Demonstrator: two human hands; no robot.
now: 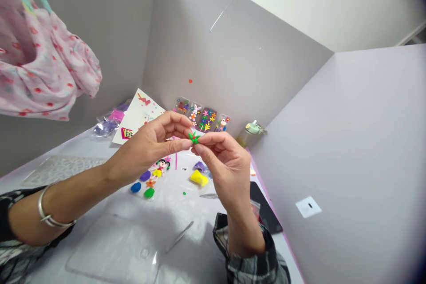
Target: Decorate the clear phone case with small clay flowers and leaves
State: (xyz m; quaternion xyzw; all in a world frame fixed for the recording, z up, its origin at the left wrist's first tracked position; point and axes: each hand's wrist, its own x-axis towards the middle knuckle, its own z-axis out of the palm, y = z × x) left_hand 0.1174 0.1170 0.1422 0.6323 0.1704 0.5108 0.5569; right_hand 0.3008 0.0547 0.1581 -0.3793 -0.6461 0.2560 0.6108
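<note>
Between both hands, raised above the table, is a small green clay flower point(193, 138) with a red centre. My left hand point(163, 135) pinches its left side between thumb and fingers. From the right, my right hand point(222, 159) grips its petals with thumb and forefinger. Below the hands lies a clear case point(156, 182) bearing a clay girl figure point(160, 167), an orange flower point(151, 183) and blue, purple and green clay discs. A yellow clay lump point(199, 178) sits near my right hand, beside a purple clay piece point(199, 166).
Several decorated phone cases point(208, 119) lean against the back wall. A bottle point(249, 133) stands at the back right, a black tablet-like slab point(265, 208) at the right edge. A metal tool point(179, 236) lies in front. Pink spotted cloth point(49, 62) hangs at upper left.
</note>
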